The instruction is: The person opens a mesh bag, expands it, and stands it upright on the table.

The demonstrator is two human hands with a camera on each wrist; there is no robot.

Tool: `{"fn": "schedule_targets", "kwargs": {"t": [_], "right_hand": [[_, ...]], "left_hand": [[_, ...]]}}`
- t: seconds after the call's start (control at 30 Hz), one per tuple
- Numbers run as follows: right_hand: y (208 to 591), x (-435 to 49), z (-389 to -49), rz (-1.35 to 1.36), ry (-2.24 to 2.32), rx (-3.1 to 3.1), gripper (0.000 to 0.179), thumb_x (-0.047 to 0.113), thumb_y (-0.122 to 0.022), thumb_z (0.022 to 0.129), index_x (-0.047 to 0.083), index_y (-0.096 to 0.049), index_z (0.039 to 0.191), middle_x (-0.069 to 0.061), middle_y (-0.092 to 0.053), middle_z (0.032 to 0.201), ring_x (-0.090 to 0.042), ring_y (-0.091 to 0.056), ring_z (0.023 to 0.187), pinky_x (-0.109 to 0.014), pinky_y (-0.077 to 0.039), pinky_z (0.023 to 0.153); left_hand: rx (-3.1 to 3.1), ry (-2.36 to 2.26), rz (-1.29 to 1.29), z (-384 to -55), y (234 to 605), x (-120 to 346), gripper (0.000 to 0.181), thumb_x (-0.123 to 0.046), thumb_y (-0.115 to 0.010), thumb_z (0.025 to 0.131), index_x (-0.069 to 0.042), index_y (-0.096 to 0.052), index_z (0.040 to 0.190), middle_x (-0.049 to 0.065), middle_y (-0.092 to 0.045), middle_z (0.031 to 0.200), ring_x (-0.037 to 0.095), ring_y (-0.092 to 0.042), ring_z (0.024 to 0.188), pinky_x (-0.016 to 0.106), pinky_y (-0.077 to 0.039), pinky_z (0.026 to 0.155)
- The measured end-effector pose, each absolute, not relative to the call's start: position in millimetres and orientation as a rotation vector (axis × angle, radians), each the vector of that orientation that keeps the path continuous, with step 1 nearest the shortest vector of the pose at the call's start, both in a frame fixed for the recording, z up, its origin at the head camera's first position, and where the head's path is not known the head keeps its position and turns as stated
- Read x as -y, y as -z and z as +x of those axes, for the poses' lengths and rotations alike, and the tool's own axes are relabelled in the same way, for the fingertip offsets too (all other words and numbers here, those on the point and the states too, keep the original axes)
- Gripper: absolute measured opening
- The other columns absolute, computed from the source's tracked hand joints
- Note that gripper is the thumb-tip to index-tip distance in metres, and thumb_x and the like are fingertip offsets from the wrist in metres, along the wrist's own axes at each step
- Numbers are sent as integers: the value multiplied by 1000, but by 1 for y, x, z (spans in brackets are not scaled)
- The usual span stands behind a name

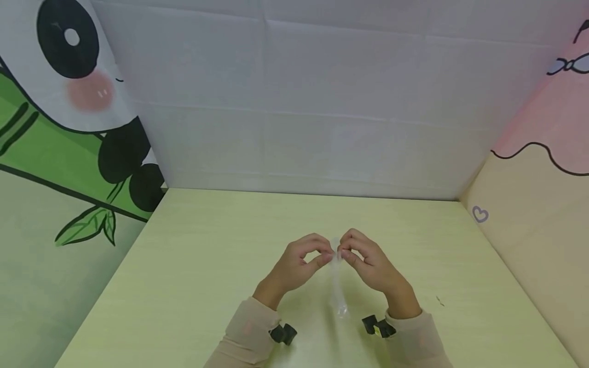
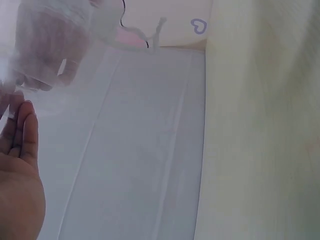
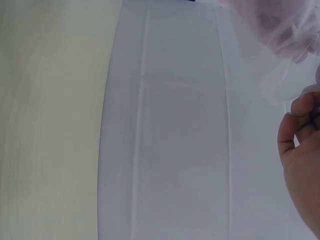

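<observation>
A clear, thin plastic bag hangs edge-on between the two hands, just above the table. My left hand pinches its upper part between thumb and fingers from the left. From the right, my right hand pinches the upper part too, its fingertips close to those of the left. In the left wrist view the see-through film spreads in front of the right hand. The right wrist view shows the film beside the curled right fingers. Nothing can be made out inside the bag.
A pale wood-grain table lies under the hands. White creased sheeting stands behind it, with cartoon-printed panels at the left and right. A small dark mark shows on the table right of the right wrist.
</observation>
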State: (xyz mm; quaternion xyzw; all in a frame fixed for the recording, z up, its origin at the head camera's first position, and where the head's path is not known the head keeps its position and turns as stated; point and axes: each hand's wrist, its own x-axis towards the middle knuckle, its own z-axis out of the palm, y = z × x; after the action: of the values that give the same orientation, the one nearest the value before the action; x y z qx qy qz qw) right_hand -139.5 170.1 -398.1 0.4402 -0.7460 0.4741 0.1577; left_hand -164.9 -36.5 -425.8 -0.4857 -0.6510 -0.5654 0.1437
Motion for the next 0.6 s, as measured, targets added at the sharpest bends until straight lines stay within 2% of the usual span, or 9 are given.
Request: {"fn": "schedule_targets", "kwargs": {"t": [0.13,0.27,0.43,0.6], "right_hand": [[397,-171,-138,1247,-1284,2142,16,3,-53,99,8,-54,83,-3,-48,88,-17,-46,80,-31,-40,68],[400,-172,-140,1240,-1228,2134,27,24,-44,102,8,-52,81,-2,-48,88,-17,-44,81,-30,-38,69],[400,-173,-140,1234,-1209,2116,29,28,-45,102,9,-55,83,-1,-49,89,-17,-45,82,-30,-39,71],[402,-176,-139,1184,-1171,2082,32,34,-51,102,7,-65,92,-4,-48,91,-18,-44,84,-32,-38,72]], "left_hand": [[1889,1709,-1416,-163,424,37,5,1,-62,94,0,-66,91,9,-62,98,20,-59,91,35,-51,83],[1865,1777,-1462,-162,423,36,11,4,-55,97,3,-62,89,16,-60,99,25,-58,92,36,-50,83],[1821,1826,-1463,-161,423,35,17,0,-50,101,4,-58,86,20,-59,99,28,-56,91,36,-49,82],[1783,1788,-1437,-162,424,35,21,-9,-52,102,3,-58,87,20,-58,101,29,-56,93,35,-49,82]]}}
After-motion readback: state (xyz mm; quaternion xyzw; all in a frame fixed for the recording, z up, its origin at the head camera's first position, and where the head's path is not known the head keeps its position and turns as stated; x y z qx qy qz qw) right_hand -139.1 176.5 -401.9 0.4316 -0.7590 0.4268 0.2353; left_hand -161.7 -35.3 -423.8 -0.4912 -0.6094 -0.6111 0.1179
